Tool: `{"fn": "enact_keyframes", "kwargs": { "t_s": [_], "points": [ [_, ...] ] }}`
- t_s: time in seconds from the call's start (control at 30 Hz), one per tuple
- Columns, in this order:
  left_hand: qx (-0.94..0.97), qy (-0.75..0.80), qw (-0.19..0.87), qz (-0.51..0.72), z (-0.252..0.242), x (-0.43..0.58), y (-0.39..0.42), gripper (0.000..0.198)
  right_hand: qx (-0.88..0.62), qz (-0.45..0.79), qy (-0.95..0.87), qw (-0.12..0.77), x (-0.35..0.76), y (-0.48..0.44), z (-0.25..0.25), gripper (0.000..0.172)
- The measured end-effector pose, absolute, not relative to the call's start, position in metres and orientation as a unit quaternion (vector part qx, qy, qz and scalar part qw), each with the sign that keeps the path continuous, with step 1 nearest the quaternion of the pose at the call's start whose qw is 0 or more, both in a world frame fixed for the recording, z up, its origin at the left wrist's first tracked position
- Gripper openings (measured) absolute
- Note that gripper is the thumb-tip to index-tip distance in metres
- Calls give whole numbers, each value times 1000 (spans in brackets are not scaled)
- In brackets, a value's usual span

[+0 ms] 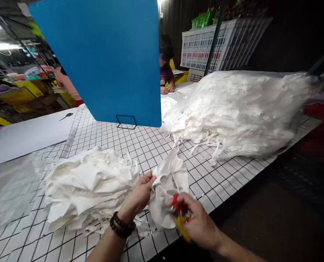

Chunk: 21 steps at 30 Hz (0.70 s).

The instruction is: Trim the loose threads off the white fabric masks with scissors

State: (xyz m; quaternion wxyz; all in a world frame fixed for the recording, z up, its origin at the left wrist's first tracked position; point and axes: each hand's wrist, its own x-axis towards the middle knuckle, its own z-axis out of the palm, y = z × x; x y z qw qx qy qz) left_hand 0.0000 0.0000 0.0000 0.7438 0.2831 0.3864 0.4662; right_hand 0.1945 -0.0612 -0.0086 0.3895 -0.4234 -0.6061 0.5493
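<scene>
My left hand (142, 191), with a dark beaded bracelet (122, 225) at its wrist, pinches the edge of a white cloth piece (168, 182). That piece hangs over the front part of the table, partly lifted and creased. In my right hand (198, 220) is a pair of snips (179, 205) with red and yellow parts, blurred by motion. They are close to the lower right side of the cloth; whether the blades touch it I cannot tell. Left of the cloth lies a heap of similar white cloth pieces (91, 182), crumpled and stacked.
A large clear bag of white cloth (240, 112) spills ties onto the checked table cover (205, 185) at right. A blue board (110, 65) stands behind. Scissors (66, 116) lie at far left. Another person (167, 78) works at the back near white crates (213, 47).
</scene>
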Motion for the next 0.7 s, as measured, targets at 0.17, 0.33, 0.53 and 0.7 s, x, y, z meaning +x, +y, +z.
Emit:
{"fn": "enact_keyframes", "kwargs": {
  "t_s": [0.17, 0.33, 0.53, 0.7],
  "points": [
    [262, 387, 754, 462, -1, 11, -7, 30, -444, 509, -552, 488, 196, -3, -18, 27],
    [305, 414, 728, 453, 0, 15, -11, 45, -395, 550, -572, 463, 184, 23, -11, 29],
    [557, 569, 422, 434, 14, 8, -15, 33, -369, 519, -601, 484, 187, 35, 13, 27],
    [577, 526, 492, 384, 32, 10, -6, 32, -325, 521, -655, 441, 180, 43, 35, 29]
  ]
}}
